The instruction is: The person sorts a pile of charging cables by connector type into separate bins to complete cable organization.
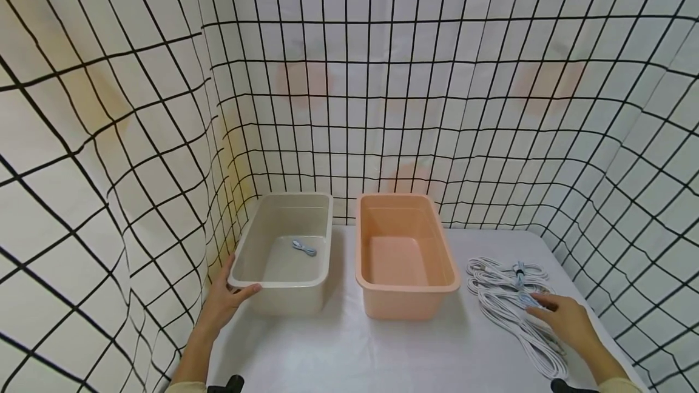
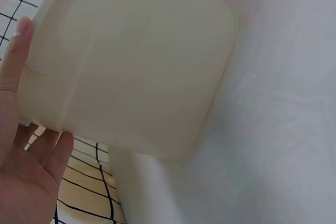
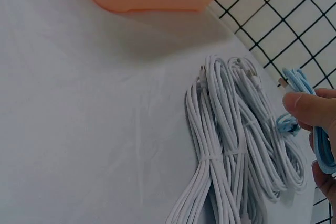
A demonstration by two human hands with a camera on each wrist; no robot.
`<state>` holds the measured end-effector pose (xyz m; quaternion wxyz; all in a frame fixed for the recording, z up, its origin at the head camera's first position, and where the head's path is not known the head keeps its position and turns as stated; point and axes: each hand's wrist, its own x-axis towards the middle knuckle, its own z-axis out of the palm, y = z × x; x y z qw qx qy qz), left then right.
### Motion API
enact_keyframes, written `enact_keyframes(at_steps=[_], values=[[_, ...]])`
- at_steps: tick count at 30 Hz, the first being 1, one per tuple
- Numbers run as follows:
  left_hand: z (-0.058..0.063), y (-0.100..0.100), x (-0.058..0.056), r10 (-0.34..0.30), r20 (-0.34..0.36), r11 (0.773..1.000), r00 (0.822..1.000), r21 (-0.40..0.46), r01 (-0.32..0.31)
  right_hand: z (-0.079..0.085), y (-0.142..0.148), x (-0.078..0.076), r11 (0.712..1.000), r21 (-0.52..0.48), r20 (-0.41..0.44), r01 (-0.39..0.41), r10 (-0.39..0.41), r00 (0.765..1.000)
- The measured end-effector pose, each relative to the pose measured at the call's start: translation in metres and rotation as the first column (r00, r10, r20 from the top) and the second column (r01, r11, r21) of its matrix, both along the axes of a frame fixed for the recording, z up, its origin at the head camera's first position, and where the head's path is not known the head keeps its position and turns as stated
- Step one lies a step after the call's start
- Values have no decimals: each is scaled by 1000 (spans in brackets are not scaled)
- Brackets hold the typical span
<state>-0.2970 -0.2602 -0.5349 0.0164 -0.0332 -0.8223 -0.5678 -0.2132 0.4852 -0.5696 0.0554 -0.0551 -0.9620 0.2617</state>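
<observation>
My left hand (image 1: 219, 303) grips the near left corner of a cream plastic bin (image 1: 289, 300), thumb on the front of the rim and fingers along the side. Inside that bin lies a small bundled light-blue cable (image 1: 304, 248). Over a pile of bundled white cables (image 3: 226, 145), my right hand (image 1: 568, 319) pinches a coiled blue cable (image 3: 324, 153) between thumb and fingers. Another small blue bundle (image 3: 287, 124) shows by the white coils, just beyond the thumb in the right wrist view. Part of my right hand lies outside that view.
A peach plastic bin (image 1: 404, 305) stands between the cream bin and the cable pile. White cloth covers the table (image 1: 349, 350). Black grid netting (image 1: 349, 96) over white sheets encloses the back and both sides, close by the left hand.
</observation>
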Motion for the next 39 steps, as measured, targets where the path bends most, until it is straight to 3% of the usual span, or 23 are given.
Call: enact_keyframes(at_steps=[8,14,20,39], values=[[5,1,4,4,-11,1000,1000,-7,-4,14,-8,-6,999,-26,-52,-22,21,998],[3,0,3,1,-15,1000,1000,-9,-1,31,-16,-11,996,-77,-34,-45,43,999],[2,0,4,4,-17,1000,1000,-10,-4,49,-25,-16,993,-65,-54,-95,91,994],[2,0,2,9,-6,1000,1000,-14,-9,100,-69,-31,988,-88,-161,-124,109,981]])
